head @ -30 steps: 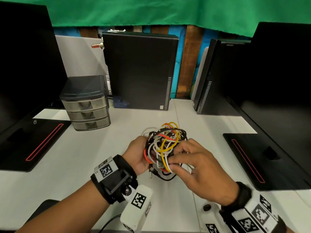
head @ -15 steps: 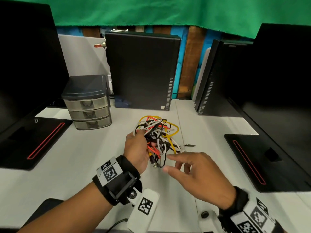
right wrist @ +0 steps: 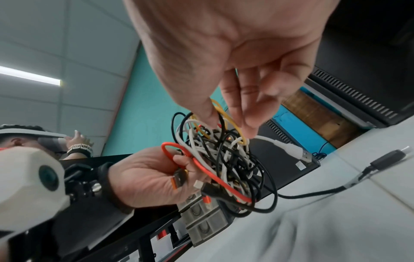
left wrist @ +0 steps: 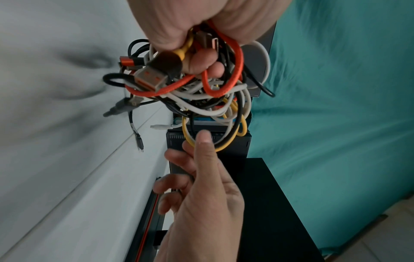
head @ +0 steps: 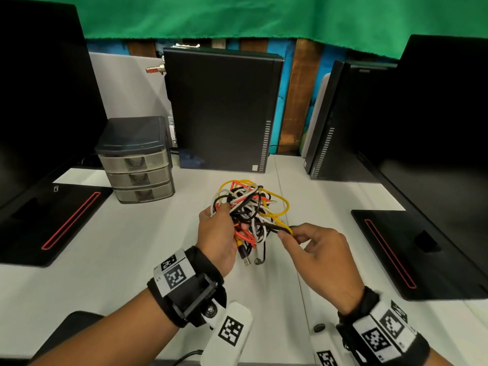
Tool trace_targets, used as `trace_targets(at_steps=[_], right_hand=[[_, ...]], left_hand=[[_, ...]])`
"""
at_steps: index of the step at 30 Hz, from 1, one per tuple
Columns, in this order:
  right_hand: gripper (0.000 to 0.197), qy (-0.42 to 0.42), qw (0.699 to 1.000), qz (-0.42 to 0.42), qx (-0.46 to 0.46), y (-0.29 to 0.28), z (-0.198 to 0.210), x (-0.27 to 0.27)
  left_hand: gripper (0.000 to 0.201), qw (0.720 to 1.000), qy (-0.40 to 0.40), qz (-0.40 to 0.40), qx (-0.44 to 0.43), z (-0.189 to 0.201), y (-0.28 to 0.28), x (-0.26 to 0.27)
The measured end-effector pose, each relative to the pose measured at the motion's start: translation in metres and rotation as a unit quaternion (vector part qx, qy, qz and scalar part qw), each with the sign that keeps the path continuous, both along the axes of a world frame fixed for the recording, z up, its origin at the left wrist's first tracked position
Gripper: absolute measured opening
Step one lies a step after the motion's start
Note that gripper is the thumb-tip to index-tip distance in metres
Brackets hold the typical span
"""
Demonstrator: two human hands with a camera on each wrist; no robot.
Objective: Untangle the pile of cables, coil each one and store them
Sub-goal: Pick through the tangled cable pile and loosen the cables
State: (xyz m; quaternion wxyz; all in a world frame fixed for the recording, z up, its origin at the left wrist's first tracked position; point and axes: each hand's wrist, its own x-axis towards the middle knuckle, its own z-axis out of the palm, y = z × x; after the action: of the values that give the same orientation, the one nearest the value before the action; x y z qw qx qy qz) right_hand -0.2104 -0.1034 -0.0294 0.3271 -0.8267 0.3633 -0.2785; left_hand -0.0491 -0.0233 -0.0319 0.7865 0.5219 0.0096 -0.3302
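A tangled bundle of cables (head: 248, 207), yellow, orange, white and black, hangs above the white desk (head: 132, 247). My left hand (head: 219, 233) grips its left side, fingers curled round several strands (left wrist: 201, 58). USB plugs (head: 247, 260) dangle below the bundle. My right hand (head: 317, 249) sits to the right and pinches a yellow loop (head: 286, 228) together with a black strand between thumb and forefinger. The left wrist view shows that thumb (left wrist: 203, 141) on the yellow loop (left wrist: 224, 147). In the right wrist view, my fingertips (right wrist: 224, 117) close over the bundle (right wrist: 224, 156).
A small grey drawer unit (head: 137, 159) stands at the back left. Black computer towers (head: 221, 109) (head: 343, 122) stand behind. Black monitor bases with red stripes (head: 52, 220) (head: 422, 249) flank the desk. Another person (right wrist: 40, 140) shows in the right wrist view.
My left hand has lifted the bundle away from the desk. My right hand let go, drew back, then reached in and pinched a yellow loop on the bundle's right side.
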Motion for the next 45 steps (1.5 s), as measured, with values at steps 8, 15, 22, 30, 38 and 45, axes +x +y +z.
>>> trace_targets(at_steps=[8, 15, 22, 30, 38, 45], right_hand=[[0.015, -0.120, 0.990, 0.009, 0.080, 0.003, -0.012, 0.005], [0.030, -0.224, 0.953, 0.075, 0.187, 0.008, -0.005, 0.007], [0.009, -0.121, 0.972, 0.172, 0.102, 0.003, -0.002, 0.002], [0.023, 0.028, 0.981, 0.192, 0.013, -0.011, 0.015, -0.008], [0.031, 0.077, 0.977, 0.193, -0.056, -0.027, 0.034, -0.020], [0.043, 0.190, 0.967, 0.148, -0.081, -0.038, 0.043, -0.027]], left_hand=[[0.031, 1.000, 0.001, 0.008, -0.002, 0.005, 0.000, -0.008], [0.031, 1.000, 0.014, 0.018, 0.004, 0.000, -0.002, 0.000], [0.028, 0.999, -0.022, 0.023, 0.019, 0.005, -0.001, 0.010], [0.025, 0.996, -0.060, 0.050, 0.043, 0.003, -0.002, 0.012], [0.039, 0.992, -0.068, 0.110, -0.011, 0.010, 0.000, 0.041], [0.045, 0.989, -0.061, 0.130, 0.013, -0.003, 0.000, 0.048]])
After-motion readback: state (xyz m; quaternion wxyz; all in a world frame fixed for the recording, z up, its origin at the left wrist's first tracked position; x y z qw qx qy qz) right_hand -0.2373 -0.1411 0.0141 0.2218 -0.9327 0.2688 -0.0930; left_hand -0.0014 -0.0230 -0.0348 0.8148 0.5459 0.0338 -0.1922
